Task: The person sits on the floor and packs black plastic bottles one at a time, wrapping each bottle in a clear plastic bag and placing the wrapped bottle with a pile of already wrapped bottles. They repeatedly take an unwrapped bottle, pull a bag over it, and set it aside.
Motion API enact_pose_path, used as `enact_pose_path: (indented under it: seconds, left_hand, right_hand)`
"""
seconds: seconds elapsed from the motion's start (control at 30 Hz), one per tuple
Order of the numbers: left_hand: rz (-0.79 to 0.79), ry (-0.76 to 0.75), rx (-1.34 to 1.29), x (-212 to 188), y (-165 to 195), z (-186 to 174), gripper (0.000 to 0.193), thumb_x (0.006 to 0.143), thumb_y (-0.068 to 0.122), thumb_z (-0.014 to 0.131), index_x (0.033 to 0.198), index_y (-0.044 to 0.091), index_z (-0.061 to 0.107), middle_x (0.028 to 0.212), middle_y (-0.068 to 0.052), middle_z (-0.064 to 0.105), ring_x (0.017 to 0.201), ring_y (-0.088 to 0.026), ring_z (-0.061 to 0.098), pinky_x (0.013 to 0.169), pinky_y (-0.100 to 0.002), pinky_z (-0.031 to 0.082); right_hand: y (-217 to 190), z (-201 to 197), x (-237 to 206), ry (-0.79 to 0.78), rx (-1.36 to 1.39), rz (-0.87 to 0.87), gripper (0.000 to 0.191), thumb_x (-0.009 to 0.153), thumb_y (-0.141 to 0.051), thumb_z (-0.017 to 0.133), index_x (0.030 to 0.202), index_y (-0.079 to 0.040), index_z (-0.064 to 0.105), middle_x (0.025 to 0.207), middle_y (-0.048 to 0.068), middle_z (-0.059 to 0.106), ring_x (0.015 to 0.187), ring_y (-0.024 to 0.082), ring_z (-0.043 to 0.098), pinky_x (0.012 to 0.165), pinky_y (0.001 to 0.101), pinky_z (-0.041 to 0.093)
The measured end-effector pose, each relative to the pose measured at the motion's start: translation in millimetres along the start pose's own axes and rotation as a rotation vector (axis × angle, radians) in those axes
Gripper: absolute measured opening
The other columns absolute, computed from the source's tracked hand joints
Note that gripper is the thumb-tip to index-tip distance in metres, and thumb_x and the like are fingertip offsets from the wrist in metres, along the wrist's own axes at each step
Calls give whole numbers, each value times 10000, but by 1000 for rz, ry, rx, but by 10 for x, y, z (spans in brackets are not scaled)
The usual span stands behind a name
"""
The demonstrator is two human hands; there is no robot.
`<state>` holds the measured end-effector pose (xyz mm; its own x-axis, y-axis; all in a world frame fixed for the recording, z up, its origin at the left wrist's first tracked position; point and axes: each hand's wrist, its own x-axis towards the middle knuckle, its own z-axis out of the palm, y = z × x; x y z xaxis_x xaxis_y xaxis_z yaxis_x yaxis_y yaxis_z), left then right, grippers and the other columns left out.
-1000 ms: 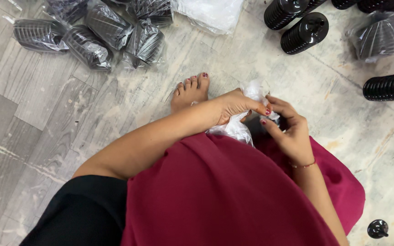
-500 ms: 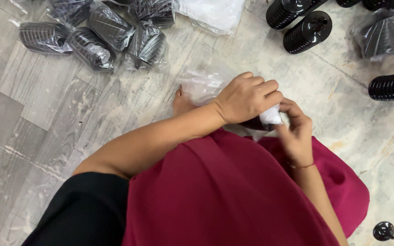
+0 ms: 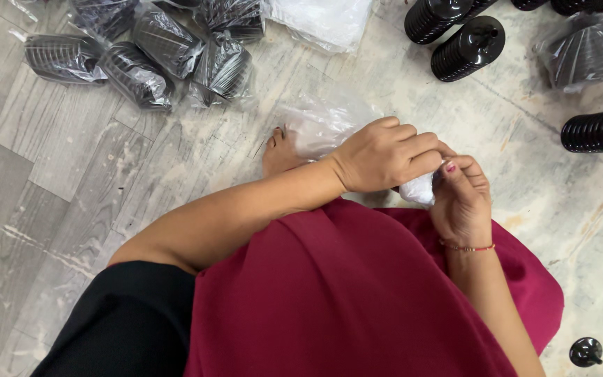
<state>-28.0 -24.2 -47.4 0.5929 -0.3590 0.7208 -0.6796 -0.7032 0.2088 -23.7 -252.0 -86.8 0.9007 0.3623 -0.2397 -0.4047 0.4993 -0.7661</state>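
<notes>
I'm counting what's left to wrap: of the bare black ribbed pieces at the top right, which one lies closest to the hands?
The bare ribbed piece just right of top centre, lying tilted below its neighbour; the one by the right edge lies farther off.

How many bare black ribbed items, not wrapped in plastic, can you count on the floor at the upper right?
3 clearly: two side by side at the top, one and another, and one lying at the right edge. More dark pieces are cut off along the top edge, so the count may be higher.
</notes>
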Motion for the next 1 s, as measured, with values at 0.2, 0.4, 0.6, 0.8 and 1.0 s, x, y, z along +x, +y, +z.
enact_pose_path:
  seconds: [0.2, 0.4, 0.6, 0.8, 1.0]
  left_hand:
    - [-9, -45, 18, -37, -2, -4, 21, 914, 169, 641, 920, 165, 621, 963, 40, 612, 783, -120, 586, 684, -300, 442]
    - [-17, -74, -1, -50, -12, 13, 26, 924, 191, 637, 923, 168, 625, 944, 34, 594, 779, -132, 584, 686, -307, 439]
    - [-75, -165, 26, -30, -45, 48, 24, 898, 194, 625, 902, 174, 637, 1017, 20, 599, 812, -168, 607, 709, -338, 473]
    - [-267, -223, -452, -88, -88, 100, 121, 801, 94, 693, 921, 97, 714, 1076, 7, 692, 851, -239, 675, 739, -355, 535]
    - [-922, -245, -1374, -275, -78, 355, 168, 875, 105, 744, 1008, 6, 773, 1011, -74, 792, 956, -166, 750, 893, -292, 589]
  right_hand:
    - [-117, 180, -9, 66, -418, -265, 154, 1082, 0, 593, 1222, -62, 610, 1242, 88, 693, 1144, 153, 656, 1046, 314, 538]
    - [-223, 223, -22, 3, -863, -242, 73, 1041, 83, 669, 1078, 25, 693, 1115, 79, 697, 979, 126, 602, 894, 270, 494]
    - [-310, 288, -34, 29, -1554, -664, 112, 982, 42, 757, 1008, -33, 678, 999, 104, 687, 926, 267, 661, 816, 354, 489]
    - [-338, 322, 10, 85, -1731, -645, 101, 942, 8, 769, 951, -59, 695, 956, 125, 677, 859, 330, 648, 751, 405, 487]
    - [-90, 329, -32, -7, -1561, -448, 86, 961, 9, 693, 1038, -18, 665, 973, 134, 698, 864, 284, 697, 763, 353, 543]
